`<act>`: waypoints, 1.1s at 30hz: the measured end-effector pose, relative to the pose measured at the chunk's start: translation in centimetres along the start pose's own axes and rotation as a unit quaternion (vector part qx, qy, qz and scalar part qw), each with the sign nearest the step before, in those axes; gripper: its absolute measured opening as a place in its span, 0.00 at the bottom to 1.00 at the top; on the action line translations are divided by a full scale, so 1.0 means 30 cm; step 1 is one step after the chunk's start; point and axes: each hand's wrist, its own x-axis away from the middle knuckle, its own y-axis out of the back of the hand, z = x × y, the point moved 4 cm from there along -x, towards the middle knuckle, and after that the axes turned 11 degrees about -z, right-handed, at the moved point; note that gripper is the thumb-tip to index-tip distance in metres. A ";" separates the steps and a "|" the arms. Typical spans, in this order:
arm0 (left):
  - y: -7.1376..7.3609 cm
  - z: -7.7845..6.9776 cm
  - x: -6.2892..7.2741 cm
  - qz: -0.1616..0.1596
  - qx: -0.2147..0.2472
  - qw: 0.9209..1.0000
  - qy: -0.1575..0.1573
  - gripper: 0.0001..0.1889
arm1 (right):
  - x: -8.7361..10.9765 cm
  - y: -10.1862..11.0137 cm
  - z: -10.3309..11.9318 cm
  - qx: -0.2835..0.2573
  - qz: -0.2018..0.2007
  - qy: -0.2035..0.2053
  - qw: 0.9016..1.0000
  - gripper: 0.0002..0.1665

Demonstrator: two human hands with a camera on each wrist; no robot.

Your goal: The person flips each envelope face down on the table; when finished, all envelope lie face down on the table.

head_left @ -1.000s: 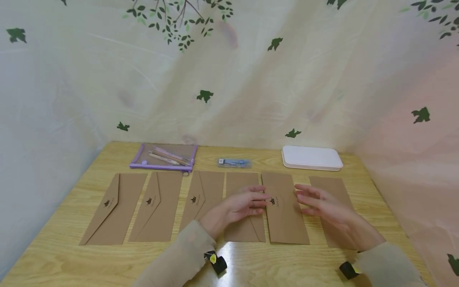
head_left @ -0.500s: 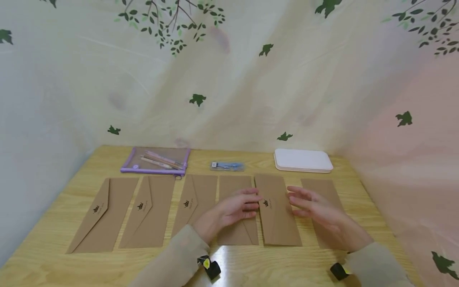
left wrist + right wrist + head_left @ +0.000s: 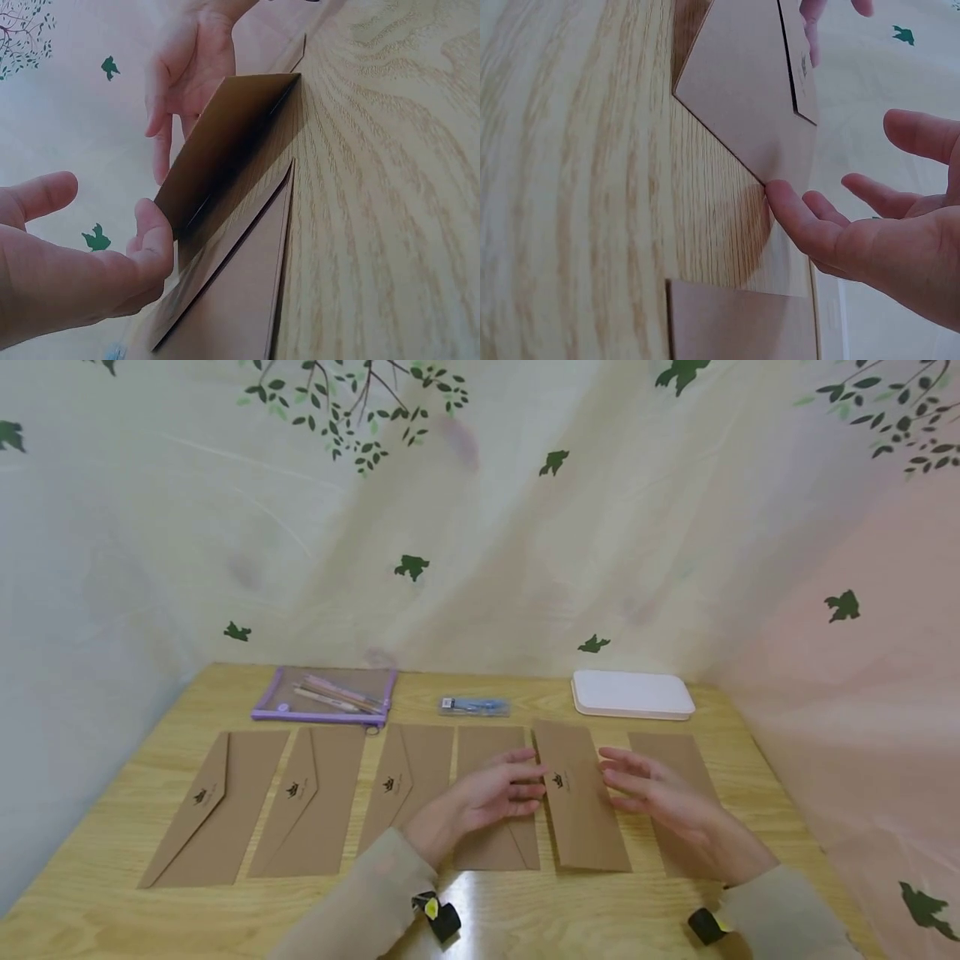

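A brown paper envelope [image 3: 588, 818] with a small printed crown lies fifth in a row, between my two hands. Its left side is tilted up off the table, and the left wrist view shows dark shadow under the raised envelope [image 3: 225, 135]. Fingertips of my left hand [image 3: 495, 792] touch that raised edge, the thumb standing away from it. My right hand [image 3: 671, 789] has its fingertips at the opposite, lower edge, with the fingers loosely extended; in the right wrist view, a finger [image 3: 799, 217] meets the envelope there. Neither hand curls round the paper.
Similar envelopes [image 3: 307, 810] lie in a row to the left. Another envelope [image 3: 667, 760] lies partly under my right forearm. Along the back of the wooden table [image 3: 555, 918] are a purple-edged pouch of pens [image 3: 270, 716], a small clear pack [image 3: 476, 707] and a white case [image 3: 633, 693].
The envelope between my hands has its left side tipped up off the table, where it lay flat before. My hands keep almost the same pose, and the head view has shifted slightly.
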 end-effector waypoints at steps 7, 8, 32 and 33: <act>-0.004 0.003 -0.006 0.004 0.012 1.000 0.002 0.35 | 0.002 -0.004 0.009 0.001 0.001 -0.004 1.000 0.43; -0.005 0.004 -0.005 0.004 0.013 1.000 0.003 0.35 | 0.003 -0.004 0.010 0.000 0.000 -0.004 1.000 0.43; -0.014 0.014 0.000 0.041 0.012 0.999 0.006 0.30 | 0.008 -0.033 0.033 -0.014 0.023 0.009 1.000 0.43; -0.014 0.015 -0.001 0.041 0.010 0.999 0.005 0.30 | 0.008 -0.033 0.033 -0.013 0.023 0.008 1.000 0.43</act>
